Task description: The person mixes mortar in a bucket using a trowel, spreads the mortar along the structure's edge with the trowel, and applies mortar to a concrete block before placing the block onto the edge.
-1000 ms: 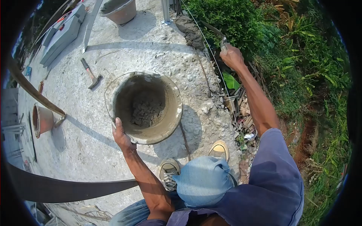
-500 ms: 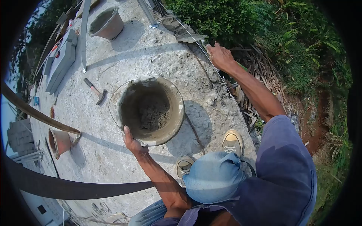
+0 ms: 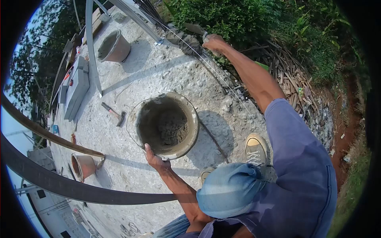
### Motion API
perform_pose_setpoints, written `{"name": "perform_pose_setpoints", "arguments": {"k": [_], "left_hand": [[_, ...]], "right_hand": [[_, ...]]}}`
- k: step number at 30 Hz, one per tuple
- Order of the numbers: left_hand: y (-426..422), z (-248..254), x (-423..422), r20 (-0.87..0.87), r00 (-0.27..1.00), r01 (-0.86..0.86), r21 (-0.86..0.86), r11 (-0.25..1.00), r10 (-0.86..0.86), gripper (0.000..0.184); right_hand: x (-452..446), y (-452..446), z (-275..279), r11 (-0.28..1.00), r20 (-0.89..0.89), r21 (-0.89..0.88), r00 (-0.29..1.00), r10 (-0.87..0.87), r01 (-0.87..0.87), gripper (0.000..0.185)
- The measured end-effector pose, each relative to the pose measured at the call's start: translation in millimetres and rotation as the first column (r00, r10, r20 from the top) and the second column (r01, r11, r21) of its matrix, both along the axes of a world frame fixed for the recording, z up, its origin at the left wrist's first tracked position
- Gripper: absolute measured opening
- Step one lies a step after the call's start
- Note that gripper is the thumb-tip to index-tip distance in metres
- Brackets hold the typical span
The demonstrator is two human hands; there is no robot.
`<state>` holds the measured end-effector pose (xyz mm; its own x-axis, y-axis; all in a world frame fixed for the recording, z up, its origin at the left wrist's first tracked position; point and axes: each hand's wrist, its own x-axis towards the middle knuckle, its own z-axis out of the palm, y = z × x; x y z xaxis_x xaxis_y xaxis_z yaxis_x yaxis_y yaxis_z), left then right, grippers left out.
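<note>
left hand (image 3: pixel 156 158): partly curled at the near-left rim of the large bucket (image 3: pixel 193 123), thumb uppermost; its hold beneath cannot be told. right hand (image 3: pixel 214 43): closed around the handle of a trowel (image 3: pixel 195 28), beyond and right of the bucket, blade beside the bushes (image 3: pixel 234 22). mortar: one portion (image 3: pixel 190 45), judged already placed, lies along the string (image 3: pixel 228 85), beyond the bucket; another (image 3: pixel 172 129), judged unused, lies in the bucket's bottom. left of the bucket: a hammer (image 3: pixel 114 114); farther beyond, a second pail (image 3: pixel 120 51).
</note>
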<state>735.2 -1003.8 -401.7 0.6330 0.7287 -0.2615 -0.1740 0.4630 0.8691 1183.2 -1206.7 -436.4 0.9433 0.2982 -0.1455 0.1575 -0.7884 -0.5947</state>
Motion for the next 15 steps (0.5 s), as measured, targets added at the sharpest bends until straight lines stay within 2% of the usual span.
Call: {"name": "perform_pose_setpoints", "arguments": {"k": [1,2,4,5,6,8,10,11,13,14,15], "left_hand": [[0.7,-2.8,1.2,-0.003,1.000,-0.021,0.009,1.000,0.021,0.047],[0.3,-3.4,1.1,0.003,1.000,-0.023,0.025,0.999,0.023,0.047],[3.4,-5.5,-3.6,0.000,0.999,-0.049,0.019,0.999,0.049,0.047],[1.9,-7.8,0.7,0.021,0.997,-0.076,0.003,0.997,0.076,0.048],[-0.3,-6.8,2.8,0.031,0.996,-0.083,-0.009,0.997,0.083,0.048],[-1.4,-1.1,4.1,0.030,0.998,-0.063,0.036,0.997,0.062,0.045],[-0.4,0.9,5.5,0.051,0.998,-0.048,0.031,0.998,0.046,0.045],[-1.2,2.3,8.1,0.067,0.998,-0.020,0.042,0.999,0.017,0.044],[-6.6,8.1,16.2,0.068,0.994,-0.092,0.016,0.996,0.090,0.043],[-5.9,7.9,19.0,0.092,0.996,-0.028,0.053,0.998,0.023,0.043],[-5.2,9.4,23.7,0.109,0.993,0.035,0.095,0.995,-0.046,0.042]], "right_hand": [[9.2,7.8,-9.8,0.992,-0.012,-0.120,1.000,0.023,-0.025,0.031],[-7.4,7.8,-10.7,0.986,0.017,-0.119,0.993,0.119,-0.116,0.029],[-69.5,1.4,-18.3,0.987,-0.010,-0.064,0.989,0.149,-0.149,0.026],[-92.5,-10.6,-20.5,0.997,-0.049,-0.012,0.996,0.080,-0.081,0.025],[-112.3,-25.7,-20.1,0.997,-0.119,-0.047,0.991,0.054,-0.060,0.022],[-150.0,-71.1,-8.4,0.988,0.016,-0.134,0.997,0.078,-0.076,0.023],[-159.8,-111.2,15.5,0.998,-0.068,-0.051,0.997,0.025,-0.029,0.026],[-166.6,-128.0,34.4,0.998,-0.054,-0.037,0.998,0.042,-0.044,0.027],[-182.8,-151.5,82.5,0.992,0.103,0.127,0.995,-0.004,-0.009,0.032],[-193.3,-155.4,119.0,0.985,0.088,0.170,0.996,-0.006,-0.009,0.037],[-205.1,-158.0,145.4,0.968,0.159,0.247,0.987,0.003,-0.043,0.046]]}}
